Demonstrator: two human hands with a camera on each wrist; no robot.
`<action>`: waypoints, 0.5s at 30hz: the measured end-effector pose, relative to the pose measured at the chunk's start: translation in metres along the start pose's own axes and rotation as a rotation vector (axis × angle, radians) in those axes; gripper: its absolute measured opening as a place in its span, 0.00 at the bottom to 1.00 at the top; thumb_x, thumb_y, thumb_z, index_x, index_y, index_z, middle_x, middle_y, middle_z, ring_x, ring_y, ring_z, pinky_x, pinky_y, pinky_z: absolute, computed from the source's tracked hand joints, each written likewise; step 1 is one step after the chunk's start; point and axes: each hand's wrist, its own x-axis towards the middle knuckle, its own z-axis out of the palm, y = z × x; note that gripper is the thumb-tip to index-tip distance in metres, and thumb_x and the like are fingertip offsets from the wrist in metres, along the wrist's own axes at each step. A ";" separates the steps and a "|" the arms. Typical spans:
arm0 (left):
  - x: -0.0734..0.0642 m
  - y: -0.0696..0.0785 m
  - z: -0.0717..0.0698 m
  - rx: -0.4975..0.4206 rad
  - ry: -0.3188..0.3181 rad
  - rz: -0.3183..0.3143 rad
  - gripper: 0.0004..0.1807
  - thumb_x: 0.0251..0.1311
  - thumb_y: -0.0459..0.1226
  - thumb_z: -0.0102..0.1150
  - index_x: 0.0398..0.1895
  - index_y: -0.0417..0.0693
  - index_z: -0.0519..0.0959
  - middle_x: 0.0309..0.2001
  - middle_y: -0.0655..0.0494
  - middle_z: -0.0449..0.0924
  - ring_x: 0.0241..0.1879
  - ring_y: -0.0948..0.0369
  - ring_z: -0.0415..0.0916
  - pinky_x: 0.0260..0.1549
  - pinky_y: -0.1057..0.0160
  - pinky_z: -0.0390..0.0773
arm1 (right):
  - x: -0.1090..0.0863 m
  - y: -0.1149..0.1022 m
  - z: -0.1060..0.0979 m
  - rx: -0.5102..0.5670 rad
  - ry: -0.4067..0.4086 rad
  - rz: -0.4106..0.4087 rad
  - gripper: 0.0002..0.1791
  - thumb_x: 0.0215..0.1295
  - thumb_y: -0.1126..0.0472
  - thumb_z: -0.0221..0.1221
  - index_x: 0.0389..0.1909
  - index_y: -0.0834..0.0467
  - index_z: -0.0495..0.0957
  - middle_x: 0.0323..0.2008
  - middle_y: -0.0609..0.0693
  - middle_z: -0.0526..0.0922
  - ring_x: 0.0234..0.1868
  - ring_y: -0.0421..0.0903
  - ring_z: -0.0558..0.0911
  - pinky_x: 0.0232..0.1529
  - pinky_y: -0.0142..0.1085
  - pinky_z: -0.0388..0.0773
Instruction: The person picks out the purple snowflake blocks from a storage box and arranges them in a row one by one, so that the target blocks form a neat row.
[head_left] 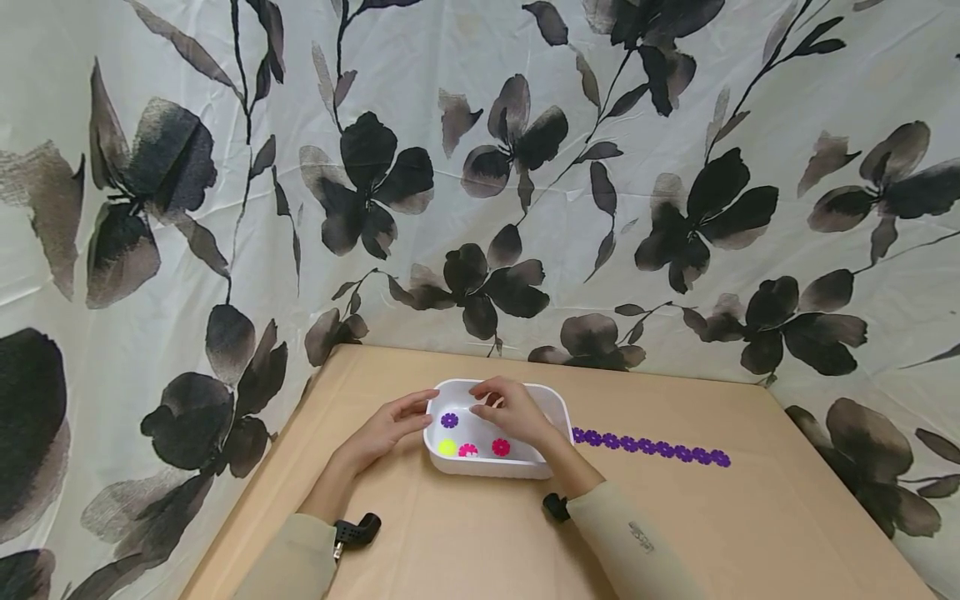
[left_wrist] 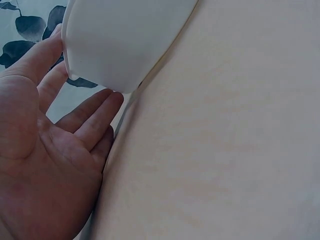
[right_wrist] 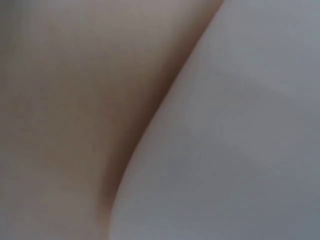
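A white plastic tub (head_left: 491,470) holds several small flower-shaped pieces: a purple one (head_left: 449,421), a yellow one (head_left: 447,448), and pink ones (head_left: 501,447). My left hand (head_left: 386,429) touches the tub's left side, its fingertips at the rim; in the left wrist view the fairly straight fingers (left_wrist: 100,117) meet the outer wall. Over the inside of the tub, my right hand (head_left: 513,410) has bent fingers, with a gap between thumb and forefinger and no piece showing there. The right wrist view has only a blurred pale wall (right_wrist: 225,150) beside the tabletop.
A row of joined purple flower pieces (head_left: 647,446) lies on the tan table (head_left: 465,542), running right from the tub. Behind the table hangs a white cloth (head_left: 585,242) with dark flowers. Black wrist devices (head_left: 358,530) sit at both sleeves.
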 end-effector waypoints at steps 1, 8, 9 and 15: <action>0.000 0.000 0.000 -0.001 -0.001 0.001 0.30 0.73 0.45 0.63 0.76 0.59 0.70 0.74 0.47 0.71 0.73 0.48 0.69 0.74 0.44 0.67 | 0.002 0.000 0.003 -0.010 -0.003 -0.012 0.15 0.68 0.63 0.69 0.53 0.62 0.86 0.48 0.58 0.87 0.42 0.46 0.83 0.45 0.32 0.81; -0.001 0.000 0.000 -0.003 -0.008 0.011 0.30 0.73 0.44 0.62 0.77 0.59 0.69 0.74 0.48 0.71 0.73 0.48 0.69 0.74 0.44 0.67 | 0.013 0.000 0.018 -0.091 -0.051 -0.043 0.13 0.66 0.65 0.69 0.50 0.61 0.87 0.46 0.55 0.87 0.40 0.44 0.83 0.44 0.32 0.81; -0.001 0.000 0.000 -0.003 -0.009 0.014 0.30 0.73 0.44 0.62 0.77 0.59 0.69 0.74 0.48 0.71 0.73 0.48 0.69 0.74 0.45 0.67 | 0.015 0.000 0.020 -0.109 -0.063 -0.042 0.13 0.66 0.65 0.69 0.50 0.61 0.87 0.45 0.55 0.88 0.40 0.44 0.82 0.43 0.32 0.81; -0.001 0.000 0.000 0.001 -0.005 0.015 0.31 0.73 0.44 0.63 0.77 0.58 0.69 0.74 0.48 0.71 0.73 0.48 0.70 0.72 0.48 0.70 | 0.022 0.001 0.030 -0.188 -0.137 -0.077 0.14 0.65 0.67 0.69 0.51 0.65 0.86 0.46 0.57 0.89 0.41 0.48 0.84 0.47 0.37 0.84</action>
